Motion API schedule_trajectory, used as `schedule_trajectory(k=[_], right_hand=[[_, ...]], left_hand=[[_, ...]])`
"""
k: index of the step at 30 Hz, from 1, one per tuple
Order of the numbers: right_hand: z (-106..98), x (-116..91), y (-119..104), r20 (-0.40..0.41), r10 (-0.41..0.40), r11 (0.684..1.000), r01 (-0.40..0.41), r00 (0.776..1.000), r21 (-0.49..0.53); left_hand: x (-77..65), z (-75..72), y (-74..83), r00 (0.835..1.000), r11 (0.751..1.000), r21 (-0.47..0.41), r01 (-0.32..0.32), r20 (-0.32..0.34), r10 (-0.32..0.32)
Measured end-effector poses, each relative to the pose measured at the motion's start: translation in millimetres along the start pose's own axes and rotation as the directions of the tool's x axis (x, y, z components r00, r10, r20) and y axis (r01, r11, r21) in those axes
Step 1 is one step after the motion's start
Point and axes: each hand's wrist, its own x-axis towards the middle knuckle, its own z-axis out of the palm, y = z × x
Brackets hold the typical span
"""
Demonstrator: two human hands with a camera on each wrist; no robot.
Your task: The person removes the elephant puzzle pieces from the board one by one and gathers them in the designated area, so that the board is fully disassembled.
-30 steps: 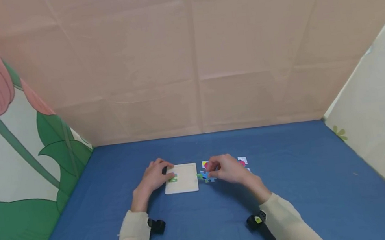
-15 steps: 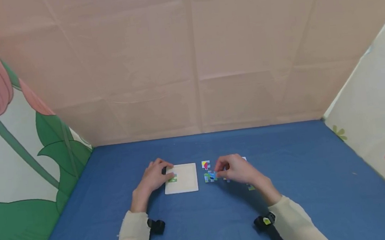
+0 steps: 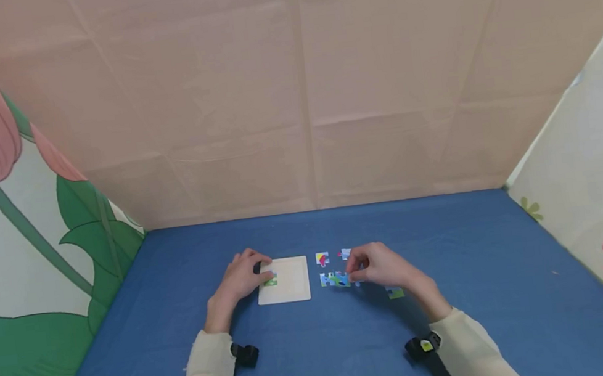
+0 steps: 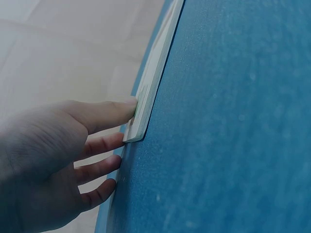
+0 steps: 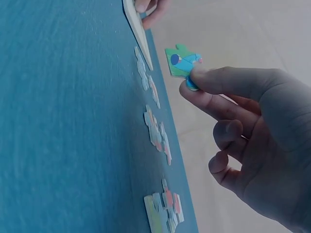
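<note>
A pale square puzzle tray [image 3: 292,282] lies flat on the blue table. My left hand [image 3: 241,277] holds it at its left side, thumb on top and index finger at the outer edge. Under that thumb a green puzzle piece [image 3: 270,281] shows in the tray. To the right of the tray, my right hand [image 3: 383,265] pinches a green and blue puzzle piece [image 5: 182,62] between thumb and index finger, raised above the table. The tray's underside and the far sides of both hands are hidden.
Several loose puzzle pieces lie right of the tray: a yellow and pink one [image 3: 322,258], a pale one [image 3: 345,254] beside the right hand, and a green one [image 3: 395,293] by the right wrist. A beige wall [image 3: 305,119] rises behind the blue table [image 3: 319,347].
My right hand has moved rightward, away from the tray, carrying the pinched puzzle piece. More loose pieces have come into sight behind it. The left hand and tray stay put.
</note>
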Motion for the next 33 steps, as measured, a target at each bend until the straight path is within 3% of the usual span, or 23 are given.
schedule_trajectory(k=[9,21,33], right_hand=[[-4.5,-2.8,9.1,0.062,0.021,0.999,-0.023,0.998,0.030],[-13.0,-9.1,18.8,0.151,-0.021,0.998,0.012,0.988,0.058],[-20.5,-12.2,27.6,0.283,0.042,0.997,-0.060,0.958,0.054]], left_hand=[[1.2,0.9,-1.4,1.000,1.000,-0.004,0.011,0.000,-0.011],[1.9,2.1,-3.5,1.000,1.000,0.002,0.009,0.000,-0.009],[-1.3,-1.5,-0.7,1.000,1.000,-0.016,-0.011,0.006,0.011]])
